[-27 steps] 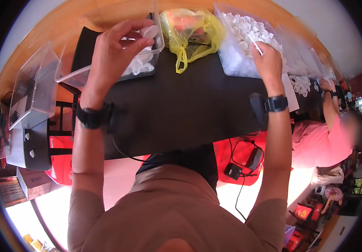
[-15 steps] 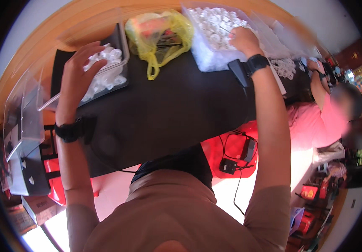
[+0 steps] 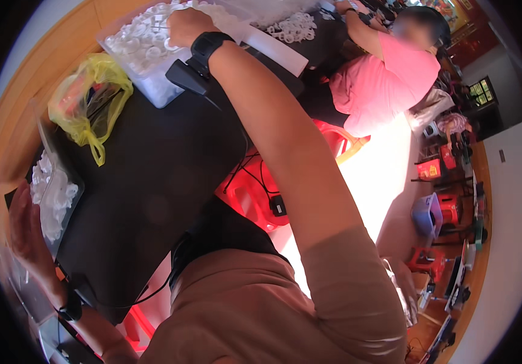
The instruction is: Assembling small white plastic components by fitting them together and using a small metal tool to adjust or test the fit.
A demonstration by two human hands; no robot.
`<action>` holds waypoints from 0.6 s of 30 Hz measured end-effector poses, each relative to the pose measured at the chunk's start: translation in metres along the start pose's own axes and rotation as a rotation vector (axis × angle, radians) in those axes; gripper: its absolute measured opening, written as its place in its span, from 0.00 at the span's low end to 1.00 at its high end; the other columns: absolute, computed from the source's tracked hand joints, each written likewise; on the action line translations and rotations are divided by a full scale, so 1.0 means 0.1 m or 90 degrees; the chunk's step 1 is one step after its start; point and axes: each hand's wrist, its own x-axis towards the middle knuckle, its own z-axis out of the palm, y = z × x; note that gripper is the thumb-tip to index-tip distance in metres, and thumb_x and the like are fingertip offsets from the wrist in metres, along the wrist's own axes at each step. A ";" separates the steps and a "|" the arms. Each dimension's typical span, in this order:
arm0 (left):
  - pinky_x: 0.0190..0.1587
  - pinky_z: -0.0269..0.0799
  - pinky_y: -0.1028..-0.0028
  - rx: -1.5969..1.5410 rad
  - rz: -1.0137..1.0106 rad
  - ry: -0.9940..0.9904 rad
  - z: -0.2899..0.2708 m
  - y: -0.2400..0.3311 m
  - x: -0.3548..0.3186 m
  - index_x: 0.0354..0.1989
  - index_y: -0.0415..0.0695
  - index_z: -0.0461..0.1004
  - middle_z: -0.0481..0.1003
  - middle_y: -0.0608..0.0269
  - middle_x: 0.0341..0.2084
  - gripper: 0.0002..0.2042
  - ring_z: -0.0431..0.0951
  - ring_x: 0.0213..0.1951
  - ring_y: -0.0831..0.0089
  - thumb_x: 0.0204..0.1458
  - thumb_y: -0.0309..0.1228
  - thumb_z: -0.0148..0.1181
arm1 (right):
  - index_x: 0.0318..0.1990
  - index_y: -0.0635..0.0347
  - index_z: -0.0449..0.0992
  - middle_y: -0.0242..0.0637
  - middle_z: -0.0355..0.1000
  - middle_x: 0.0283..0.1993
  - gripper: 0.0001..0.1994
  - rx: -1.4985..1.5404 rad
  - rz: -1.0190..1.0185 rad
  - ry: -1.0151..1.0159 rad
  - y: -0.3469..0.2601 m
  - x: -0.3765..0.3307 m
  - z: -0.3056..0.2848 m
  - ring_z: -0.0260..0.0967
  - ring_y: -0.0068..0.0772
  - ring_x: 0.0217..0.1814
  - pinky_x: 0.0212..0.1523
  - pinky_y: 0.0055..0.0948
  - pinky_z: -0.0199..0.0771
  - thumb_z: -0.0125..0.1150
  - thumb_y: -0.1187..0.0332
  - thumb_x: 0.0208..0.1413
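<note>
Over a translucent bin (image 3: pixel 159 91) heaped with small white plastic ring-shaped parts (image 3: pixel 137 39), my right hand (image 3: pixel 189 27) is closed, and a thin metal tool pokes out from its fingertips. The tool is too fine to tell its exact kind. At the far left, my left hand (image 3: pixel 27 230) has its fingers stretched out and holds nothing that I can see. It is beside a clear tray (image 3: pixel 78 185) of white plastic parts (image 3: pixel 55 197). A dark device is strapped at each wrist.
A yellow plastic bag (image 3: pixel 73 124) with things inside stands between the tray and the bin on the black table (image 3: pixel 146 182). More white rings (image 3: pixel 294 27) lie beyond the bin. A person in pink (image 3: pixel 382 85) works at the right. Red stools (image 3: pixel 252 197) and cables are below the table.
The view has swung to the right, so the table things sit further left. My right hand stays at the bin; my left hand now shows beside the tray's outer side rather than over it.
</note>
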 end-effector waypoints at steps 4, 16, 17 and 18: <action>0.62 0.66 0.68 -0.060 -0.036 -0.015 0.04 0.27 -0.08 0.55 0.41 0.72 0.70 0.53 0.57 0.17 0.70 0.59 0.64 0.57 0.17 0.53 | 0.35 0.54 0.83 0.44 0.79 0.38 0.10 0.081 -0.019 0.064 -0.21 0.01 -0.04 0.76 0.46 0.45 0.46 0.42 0.76 0.63 0.66 0.44; 0.56 0.69 0.70 -0.286 -0.130 -0.063 0.99 0.51 -0.02 0.66 0.42 0.60 0.66 0.54 0.61 0.27 0.73 0.54 0.67 0.60 0.35 0.58 | 0.26 0.66 0.75 0.46 0.74 0.23 0.11 0.683 -0.146 0.190 -1.29 -1.02 -0.39 0.75 0.42 0.26 0.30 0.32 0.73 0.68 0.67 0.42; 0.56 0.69 0.70 -0.324 -0.167 -0.059 1.04 0.53 -0.03 0.66 0.42 0.60 0.66 0.54 0.61 0.27 0.73 0.54 0.68 0.60 0.36 0.57 | 0.26 0.67 0.74 0.46 0.74 0.23 0.11 0.741 -0.142 0.157 -1.37 -1.19 -0.30 0.75 0.41 0.26 0.30 0.32 0.73 0.68 0.67 0.43; 0.56 0.69 0.69 -0.329 -0.182 -0.058 1.06 0.53 -0.07 0.66 0.41 0.60 0.67 0.55 0.60 0.28 0.74 0.53 0.69 0.60 0.38 0.57 | 0.27 0.67 0.73 0.45 0.73 0.23 0.11 0.769 -0.149 0.154 -1.50 -1.34 -0.19 0.74 0.38 0.25 0.29 0.32 0.72 0.68 0.68 0.44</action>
